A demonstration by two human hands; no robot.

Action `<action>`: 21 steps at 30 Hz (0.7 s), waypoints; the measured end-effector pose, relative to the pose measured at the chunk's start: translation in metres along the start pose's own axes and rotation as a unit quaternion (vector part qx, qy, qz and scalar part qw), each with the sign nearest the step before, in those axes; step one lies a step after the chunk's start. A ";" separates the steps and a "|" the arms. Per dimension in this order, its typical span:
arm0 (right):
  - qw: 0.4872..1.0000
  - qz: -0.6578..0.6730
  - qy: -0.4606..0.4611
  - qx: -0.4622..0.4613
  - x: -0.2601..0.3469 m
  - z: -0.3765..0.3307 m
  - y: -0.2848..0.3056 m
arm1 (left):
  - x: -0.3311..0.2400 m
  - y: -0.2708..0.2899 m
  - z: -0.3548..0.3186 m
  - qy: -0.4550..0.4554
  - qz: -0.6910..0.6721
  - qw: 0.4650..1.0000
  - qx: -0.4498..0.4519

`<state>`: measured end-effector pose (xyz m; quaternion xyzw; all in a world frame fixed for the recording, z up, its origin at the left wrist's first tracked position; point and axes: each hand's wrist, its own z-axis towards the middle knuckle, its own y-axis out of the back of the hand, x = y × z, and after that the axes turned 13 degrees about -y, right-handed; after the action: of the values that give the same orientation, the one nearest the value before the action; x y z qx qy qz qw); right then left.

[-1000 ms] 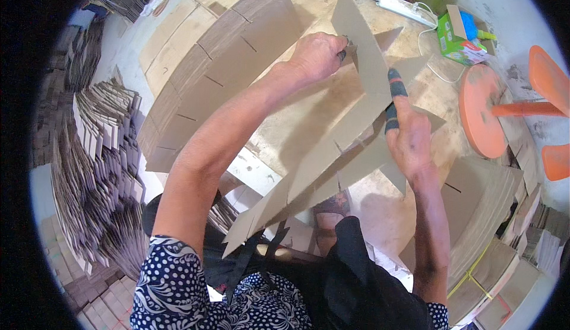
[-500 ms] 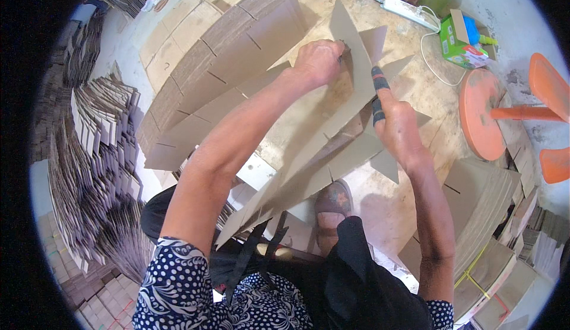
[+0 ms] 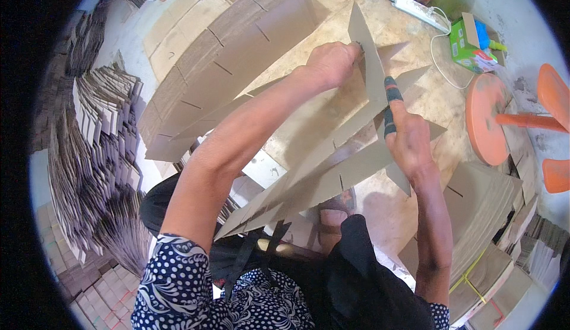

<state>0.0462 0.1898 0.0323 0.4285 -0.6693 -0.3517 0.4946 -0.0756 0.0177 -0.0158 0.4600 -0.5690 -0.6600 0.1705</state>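
Long slotted cardboard strips (image 3: 297,190) run slantwise in front of me, with shorter cardboard pieces (image 3: 399,177) crossing them at the far right end. My left hand (image 3: 333,64) is closed on the upper strip near its far pointed end; its fingertips are partly hidden behind the cardboard. Dark tape wraps two fingers of my right hand (image 3: 409,140), which is closed around the strips where the crossing pieces meet. The strips' near end rests close to my lap. Left of them stands a thick stack of slotted cardboard sheets (image 3: 228,63).
Piles of cardboard pieces (image 3: 107,152) fill the left side. An orange stool (image 3: 487,119) lies tipped over at right, above another cardboard stack (image 3: 484,199). A white power strip (image 3: 415,9), its cord and a green box (image 3: 466,48) are at the far right.
Both hands and the held cardboard sit a little farther right in the picture, while the surroundings have also shifted slightly. Both grips look the same.
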 end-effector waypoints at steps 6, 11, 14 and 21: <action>1.000 -0.005 0.026 0.015 -0.012 0.003 -0.005 | -0.012 0.006 -0.009 -0.025 -0.003 0.999 0.034; 0.997 -0.021 0.067 -0.025 -0.028 0.012 -0.035 | -0.016 0.009 -0.003 -0.022 0.003 1.000 0.009; 0.993 -0.054 0.106 -0.017 -0.037 0.026 -0.028 | -0.005 0.013 -0.015 -0.054 0.030 0.998 -0.032; 0.968 -0.204 0.056 -0.132 -0.085 0.130 0.035 | -0.010 0.024 -0.128 -0.180 0.071 0.967 -0.167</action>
<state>-0.0743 0.2874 -0.0012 0.5058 -0.4866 -0.5061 0.5013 0.0247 -0.0579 0.0193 0.2573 -0.5029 -0.8039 0.1862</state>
